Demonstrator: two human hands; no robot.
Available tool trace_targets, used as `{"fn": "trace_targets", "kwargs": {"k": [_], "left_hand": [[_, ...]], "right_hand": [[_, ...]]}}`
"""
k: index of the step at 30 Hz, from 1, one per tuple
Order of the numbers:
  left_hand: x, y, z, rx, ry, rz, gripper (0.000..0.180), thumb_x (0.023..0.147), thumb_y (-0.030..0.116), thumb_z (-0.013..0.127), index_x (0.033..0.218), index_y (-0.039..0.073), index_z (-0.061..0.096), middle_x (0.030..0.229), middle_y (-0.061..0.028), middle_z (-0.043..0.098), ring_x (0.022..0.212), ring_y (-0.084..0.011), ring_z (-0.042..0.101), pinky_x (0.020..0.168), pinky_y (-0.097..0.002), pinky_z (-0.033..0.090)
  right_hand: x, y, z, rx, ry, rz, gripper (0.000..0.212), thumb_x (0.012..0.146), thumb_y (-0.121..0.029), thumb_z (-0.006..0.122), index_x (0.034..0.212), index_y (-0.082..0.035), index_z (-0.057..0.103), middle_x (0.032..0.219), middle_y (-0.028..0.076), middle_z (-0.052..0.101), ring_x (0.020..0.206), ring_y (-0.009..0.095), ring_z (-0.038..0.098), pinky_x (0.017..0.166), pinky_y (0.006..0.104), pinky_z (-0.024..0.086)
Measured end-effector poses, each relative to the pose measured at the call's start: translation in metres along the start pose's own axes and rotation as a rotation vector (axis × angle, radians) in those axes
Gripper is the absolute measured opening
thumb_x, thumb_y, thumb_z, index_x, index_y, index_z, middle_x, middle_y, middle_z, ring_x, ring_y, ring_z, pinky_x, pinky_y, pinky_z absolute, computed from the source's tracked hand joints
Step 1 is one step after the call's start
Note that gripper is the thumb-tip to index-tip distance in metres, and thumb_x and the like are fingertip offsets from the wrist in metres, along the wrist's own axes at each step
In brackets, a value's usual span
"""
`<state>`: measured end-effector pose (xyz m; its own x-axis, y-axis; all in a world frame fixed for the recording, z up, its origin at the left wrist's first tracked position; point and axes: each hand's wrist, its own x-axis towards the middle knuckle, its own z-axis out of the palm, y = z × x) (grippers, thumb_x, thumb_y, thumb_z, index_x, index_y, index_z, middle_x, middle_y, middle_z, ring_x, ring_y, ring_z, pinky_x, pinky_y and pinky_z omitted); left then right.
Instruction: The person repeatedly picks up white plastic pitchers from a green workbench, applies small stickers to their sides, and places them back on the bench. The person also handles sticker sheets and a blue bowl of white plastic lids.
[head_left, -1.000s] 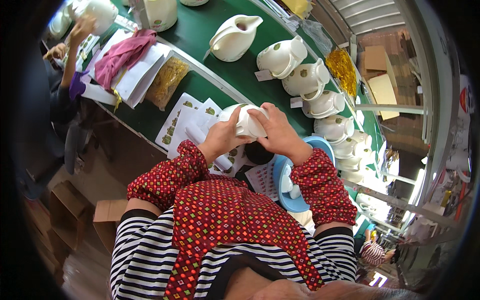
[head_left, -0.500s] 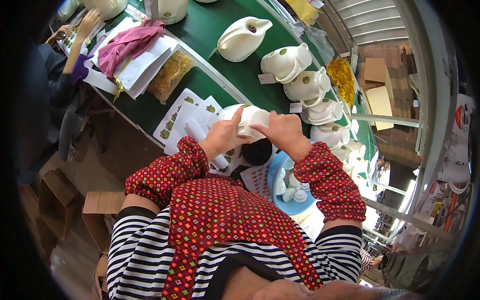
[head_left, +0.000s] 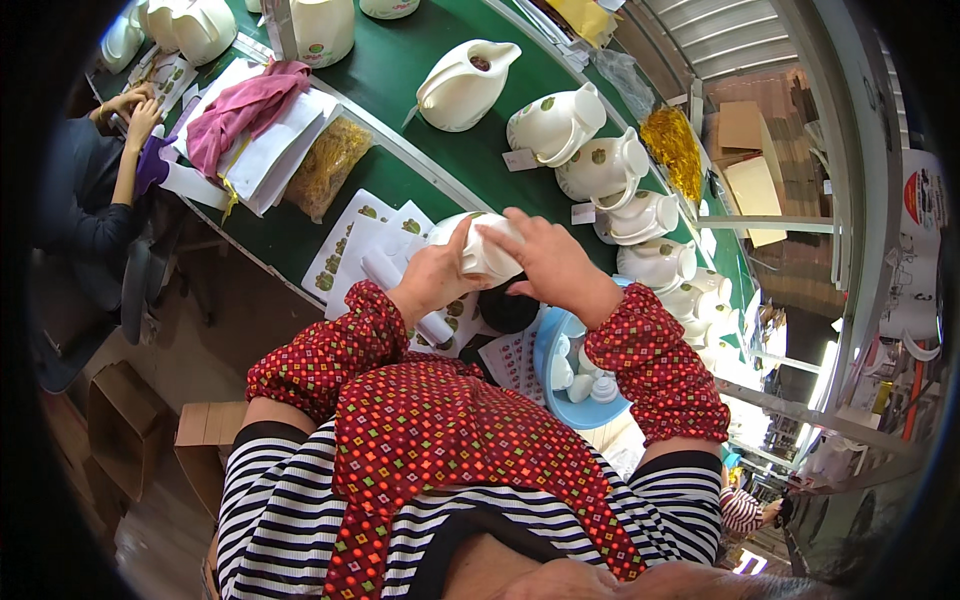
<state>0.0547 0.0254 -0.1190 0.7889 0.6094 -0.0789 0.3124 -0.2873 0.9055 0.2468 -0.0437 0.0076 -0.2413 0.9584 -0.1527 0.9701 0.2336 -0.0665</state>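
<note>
A rounded white jug (head_left: 490, 260) with green plant decals lies tilted between my two hands, over the front of the green bench. My left hand (head_left: 437, 277) grips its left side, with the thumb along the top. The fingers of my right hand (head_left: 555, 262) stretch across the jug's right end, and the thumb stands apart below. Under the jug are white decal sheets (head_left: 340, 245) with green plant prints and a rolled white sheet (head_left: 432, 325). A round black thing (head_left: 510, 307) sits just below the jug, partly hidden by my right hand.
Several white jugs (head_left: 560, 125) line the bench's right side. A blue basin (head_left: 553, 390) holds white lids. Behind my left hand lie a bag of yellowish strands (head_left: 330, 165) and a pink cloth (head_left: 245, 110) on papers. A co-worker's hands (head_left: 140, 115) are at far left.
My right hand has shifted from a thumb press on the jug's end to fingers laid across it. The jug has turned a little. The co-worker's hands have come together lower down.
</note>
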Motion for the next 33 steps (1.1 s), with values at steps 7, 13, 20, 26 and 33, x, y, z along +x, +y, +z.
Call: {"fn": "trace_targets", "kwargs": {"k": [7,13,20,26,33], "left_hand": [[0.002,0.002,-0.001,0.089,-0.016,-0.056,0.106,0.076,0.042,0.09,0.159,0.01,0.03,0.101,-0.0252,0.074,0.09,-0.0461,0.073,0.079,-0.0486,0.059],[0.003,0.01,0.0,0.096,-0.025,-0.05,0.109,0.075,0.039,0.092,0.159,0.009,0.028,0.098,-0.0248,0.074,0.088,-0.0455,0.073,0.075,-0.0485,0.059],[-0.005,0.007,0.023,0.094,0.045,-0.109,0.11,0.078,0.032,0.091,0.161,0.007,0.024,0.102,-0.0253,0.074,0.091,-0.0445,0.074,0.075,-0.0462,0.06],[0.01,0.012,0.001,0.024,-0.097,0.02,0.107,0.077,0.023,0.093,0.158,0.002,0.027,0.108,-0.0258,0.074,0.1,-0.0415,0.075,0.079,-0.044,0.061],[0.009,0.011,0.054,0.148,0.104,-0.008,0.099,0.086,0.017,0.081,0.16,-0.001,0.017,0.098,-0.0283,0.073,0.086,-0.0483,0.072,0.072,-0.0514,0.057]], "right_hand": [[0.014,-0.008,-0.001,-0.025,-0.192,0.18,0.088,0.074,-0.042,0.088,0.15,-0.021,0.049,0.134,0.022,0.056,0.093,0.034,0.063,0.08,0.0427,0.054],[-0.002,0.036,0.044,0.002,0.132,-0.313,0.085,0.077,-0.051,0.083,0.15,-0.028,0.048,0.126,0.024,0.052,0.09,0.034,0.059,0.082,0.0431,0.054],[0.005,-0.033,0.06,0.154,0.124,0.55,0.074,0.088,-0.055,0.07,0.141,-0.008,0.049,0.118,0.025,0.048,0.093,0.044,0.067,0.067,0.0496,0.059],[-0.024,0.015,0.069,0.0,0.359,-0.044,0.069,0.087,-0.057,0.07,0.146,-0.024,0.053,0.132,0.021,0.05,0.09,0.036,0.067,0.072,0.0442,0.056],[-0.004,-0.005,0.055,0.122,0.231,0.579,0.063,0.093,-0.057,0.064,0.131,-0.008,0.056,0.121,0.026,0.054,0.077,0.036,0.07,0.065,0.0438,0.059]]}}
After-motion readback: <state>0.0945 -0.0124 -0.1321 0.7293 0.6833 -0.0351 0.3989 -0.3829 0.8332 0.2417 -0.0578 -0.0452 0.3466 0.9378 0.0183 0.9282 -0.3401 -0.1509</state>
